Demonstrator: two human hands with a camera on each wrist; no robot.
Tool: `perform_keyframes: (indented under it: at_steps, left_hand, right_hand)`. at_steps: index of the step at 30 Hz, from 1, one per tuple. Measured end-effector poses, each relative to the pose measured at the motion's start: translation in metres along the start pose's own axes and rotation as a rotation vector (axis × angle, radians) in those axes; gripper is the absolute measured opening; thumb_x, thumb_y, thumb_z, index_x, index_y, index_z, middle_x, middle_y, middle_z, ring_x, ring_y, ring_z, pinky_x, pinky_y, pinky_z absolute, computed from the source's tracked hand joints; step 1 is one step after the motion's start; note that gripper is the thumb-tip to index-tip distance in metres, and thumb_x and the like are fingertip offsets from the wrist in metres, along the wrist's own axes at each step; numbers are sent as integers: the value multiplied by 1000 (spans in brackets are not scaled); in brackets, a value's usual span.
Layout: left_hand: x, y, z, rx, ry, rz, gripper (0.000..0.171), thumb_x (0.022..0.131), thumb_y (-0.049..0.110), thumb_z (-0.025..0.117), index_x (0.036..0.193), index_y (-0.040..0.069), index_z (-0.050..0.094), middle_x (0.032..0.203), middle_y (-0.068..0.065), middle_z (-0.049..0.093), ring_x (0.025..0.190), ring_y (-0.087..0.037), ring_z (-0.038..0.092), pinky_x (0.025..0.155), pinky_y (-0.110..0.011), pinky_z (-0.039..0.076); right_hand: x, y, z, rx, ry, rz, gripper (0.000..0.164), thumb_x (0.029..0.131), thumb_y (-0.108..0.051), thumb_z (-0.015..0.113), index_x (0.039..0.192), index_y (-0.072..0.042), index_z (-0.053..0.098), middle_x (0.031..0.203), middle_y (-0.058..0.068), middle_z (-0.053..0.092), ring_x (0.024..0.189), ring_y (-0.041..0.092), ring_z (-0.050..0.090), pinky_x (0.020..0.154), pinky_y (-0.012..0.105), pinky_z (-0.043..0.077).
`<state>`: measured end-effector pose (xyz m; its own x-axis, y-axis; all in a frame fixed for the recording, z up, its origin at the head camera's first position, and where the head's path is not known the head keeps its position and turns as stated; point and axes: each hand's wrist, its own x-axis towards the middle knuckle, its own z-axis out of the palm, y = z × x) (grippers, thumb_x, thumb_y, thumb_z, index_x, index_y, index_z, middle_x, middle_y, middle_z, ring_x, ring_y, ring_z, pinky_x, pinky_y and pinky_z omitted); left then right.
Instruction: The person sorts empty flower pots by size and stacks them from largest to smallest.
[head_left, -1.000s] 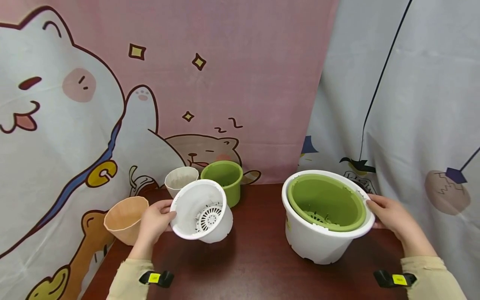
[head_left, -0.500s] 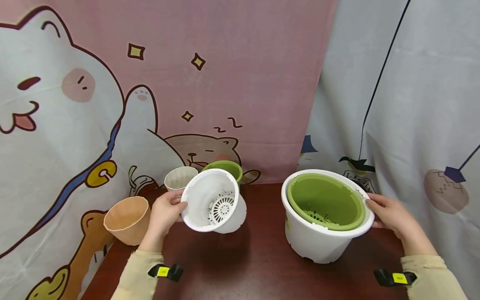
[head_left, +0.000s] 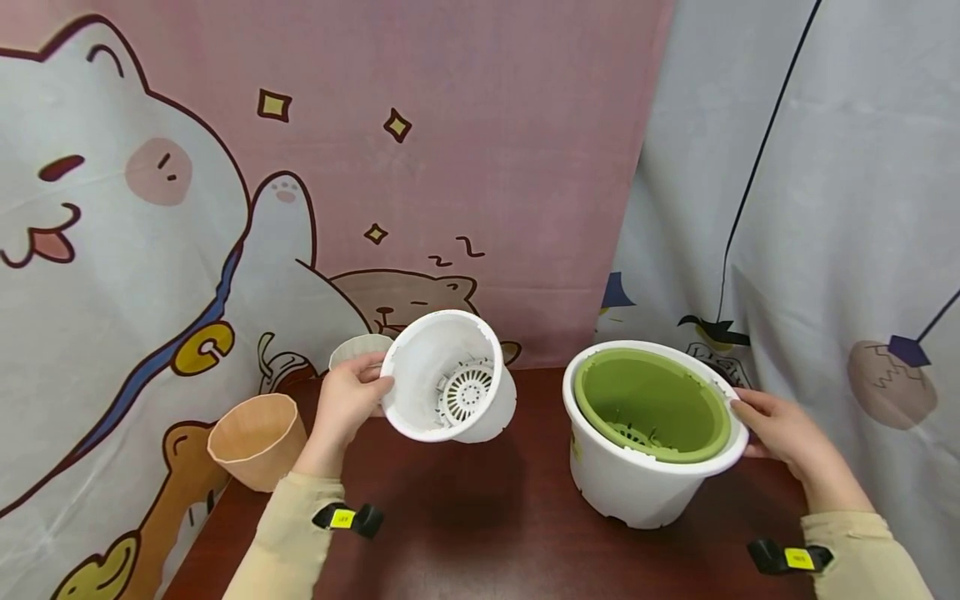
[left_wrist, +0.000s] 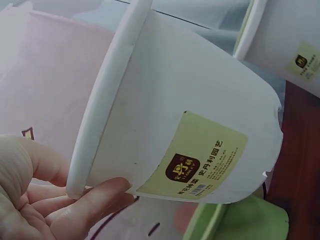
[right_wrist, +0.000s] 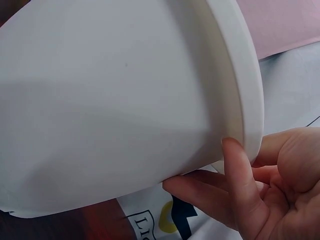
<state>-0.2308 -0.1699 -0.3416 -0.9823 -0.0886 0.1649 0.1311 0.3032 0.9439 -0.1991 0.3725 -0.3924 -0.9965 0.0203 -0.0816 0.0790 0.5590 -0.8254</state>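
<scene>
A small white flower pot (head_left: 420, 379) with a slotted base is raised over the table, its mouth tilted toward me. My left hand (head_left: 351, 400) grips its rim at the left side, thumb inside. On its outer wall the left wrist view shows a yellowish label (left_wrist: 192, 160). At the right stands a large white flower pot (head_left: 637, 487) with a green flower pot (head_left: 652, 392) nested inside. Its right rim is pinched by my right hand (head_left: 780, 429); in the right wrist view fingers (right_wrist: 240, 185) press under the lip.
An orange faceted pot (head_left: 255, 442) stands at the table's left. Behind my left hand is a cream pot (head_left: 352, 348), partly covered. Another green pot (left_wrist: 255, 220) shows behind the small white one in the left wrist view. Printed curtains (head_left: 540, 167) hang behind the dark red table (head_left: 465, 533).
My left hand has lifted the small white pot and carried it rightward and up, so that it hides the green pot behind it in the head view. The right hand has stayed in place.
</scene>
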Motion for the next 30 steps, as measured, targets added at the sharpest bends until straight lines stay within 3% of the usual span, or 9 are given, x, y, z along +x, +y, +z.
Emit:
perform_keyframes:
  at_steps: [13, 30]
  left_hand:
    - [12, 25, 19, -18, -13, 61, 37, 87, -3, 61, 124, -3, 64, 107, -26, 69, 76, -25, 71, 53, -33, 58]
    - [17, 64, 54, -154, -43, 108, 38, 87, -5, 63, 124, -1, 66, 104, -23, 71, 76, -28, 71, 55, -35, 59]
  right_hand:
    - [1, 2, 0, -7, -4, 3, 60, 108, -24, 37, 143, 23, 22, 102, 21, 62, 68, 14, 64, 60, 32, 59]
    - [1, 1, 0, 3, -5, -4, 60, 108, -24, 37, 142, 23, 22, 103, 23, 61, 69, 13, 65, 60, 32, 59]
